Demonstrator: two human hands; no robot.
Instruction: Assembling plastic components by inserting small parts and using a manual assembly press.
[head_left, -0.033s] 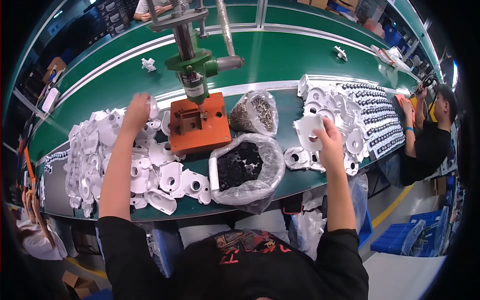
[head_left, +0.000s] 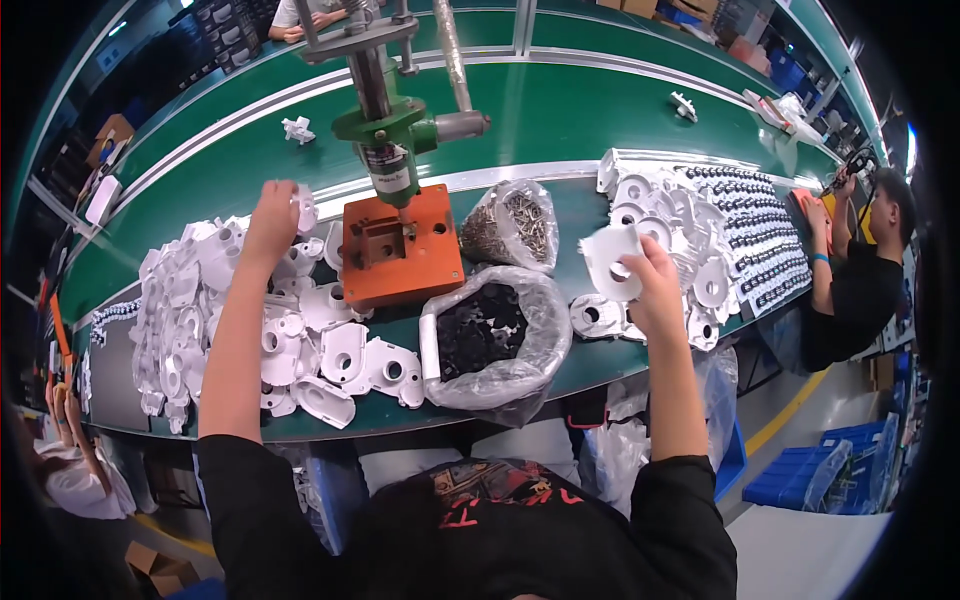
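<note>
My right hand (head_left: pixel 655 285) grips a white plastic housing part (head_left: pixel 611 262) with a round hole. It is held up over the right part of the bench. Out to the left, my left hand (head_left: pixel 274 222) is closed on a smaller-looking white plastic piece (head_left: pixel 305 210), mostly hidden by the fingers, above a heap of white housing parts (head_left: pixel 195 315). Between my hands stands a green press (head_left: pixel 388 135), its ram over an orange fixture block (head_left: pixel 400 280) with a recess.
A bag of metal pins or screws (head_left: pixel 512 228) and a bag of small black parts (head_left: pixel 482 335) stand near the block. More white parts (head_left: pixel 710 285) and rows of black-and-white pieces (head_left: pixel 765 235) lie to the right. A co-worker (head_left: pixel 870 260) works beyond them. A green conveyor (head_left: pixel 580 105) runs behind.
The white housing part in my right hand has tilted and shifted slightly left. My left hand has risen a little and moved slightly right with its piece.
</note>
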